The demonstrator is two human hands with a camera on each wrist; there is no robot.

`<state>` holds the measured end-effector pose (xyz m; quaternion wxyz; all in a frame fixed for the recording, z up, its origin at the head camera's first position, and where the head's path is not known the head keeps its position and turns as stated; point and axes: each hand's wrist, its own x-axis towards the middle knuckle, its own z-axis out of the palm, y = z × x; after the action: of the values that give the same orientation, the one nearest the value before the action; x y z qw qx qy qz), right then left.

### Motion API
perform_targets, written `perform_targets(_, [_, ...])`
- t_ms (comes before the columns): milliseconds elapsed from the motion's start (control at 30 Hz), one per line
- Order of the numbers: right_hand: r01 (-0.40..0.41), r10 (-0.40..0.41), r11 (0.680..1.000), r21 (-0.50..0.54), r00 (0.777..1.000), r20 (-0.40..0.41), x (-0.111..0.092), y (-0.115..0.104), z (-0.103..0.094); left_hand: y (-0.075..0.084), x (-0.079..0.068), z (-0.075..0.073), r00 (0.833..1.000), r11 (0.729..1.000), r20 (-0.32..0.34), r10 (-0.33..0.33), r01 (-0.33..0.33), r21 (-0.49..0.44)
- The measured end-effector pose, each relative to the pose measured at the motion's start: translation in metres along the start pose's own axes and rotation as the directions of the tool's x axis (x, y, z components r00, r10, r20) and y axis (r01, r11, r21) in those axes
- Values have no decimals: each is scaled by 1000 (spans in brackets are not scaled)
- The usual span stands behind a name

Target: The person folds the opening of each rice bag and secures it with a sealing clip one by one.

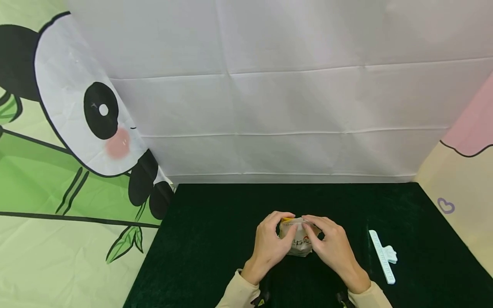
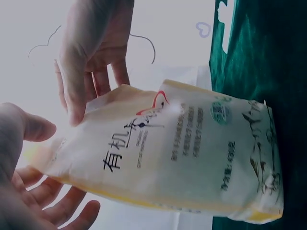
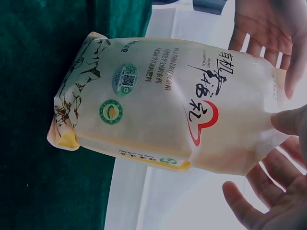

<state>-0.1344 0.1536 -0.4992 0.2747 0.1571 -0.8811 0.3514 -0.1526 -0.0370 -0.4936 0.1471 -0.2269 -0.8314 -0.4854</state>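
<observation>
A pale printed food bag (image 1: 299,241) with yellow side panels stands upright on the dark green table, between both hands. My left hand (image 1: 269,241) pinches its top edge on the left, thumb in front and fingers behind. On the other side my right hand (image 1: 332,244) pinches the same edge, its thumb close to the left one. In the left wrist view the bag (image 2: 192,148) shows black lettering, a red line and a landscape drawing near its base. The right wrist view shows round green labels on the bag (image 3: 158,105) and the right thumb (image 3: 288,122) at its narrowed top.
A long white bag clip (image 1: 383,256) with a scalloped lever lies on the table (image 1: 215,222) to the right of the hands. Behind the table's far edge hangs a white cloth (image 1: 269,107), with a printed panda panel (image 1: 88,119) at the left.
</observation>
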Motion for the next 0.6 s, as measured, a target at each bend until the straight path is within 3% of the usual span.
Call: perform_targets(600, [-3, 3, 1000, 5, 1000, 5, 1, -1, 2, 0, 10, 7, 997, 993, -60, 46, -52, -101])
